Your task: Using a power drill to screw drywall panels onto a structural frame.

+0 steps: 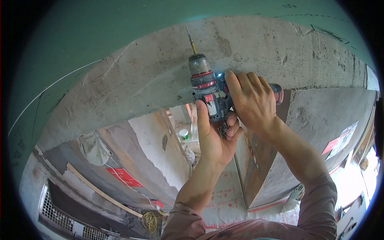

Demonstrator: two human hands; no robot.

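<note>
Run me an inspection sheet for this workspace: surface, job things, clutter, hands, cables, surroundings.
Surface: green board overhead; concrete beam beside it, stained and scuffed.
Job things: cordless drill, its lamp lit, long bit pointing up toward the board; several screws.
Clutter: wood strip at lower left; white bucket in the background.
Hands: right hand grips the drill; left hand steadies it with the thumb, screws in its curled fingers.
Cables: yellow coil at lower left; whether cable or hose, can't tell.
Surroundings: bare grey walls, red sign at left, printed floor sheet below.
</note>
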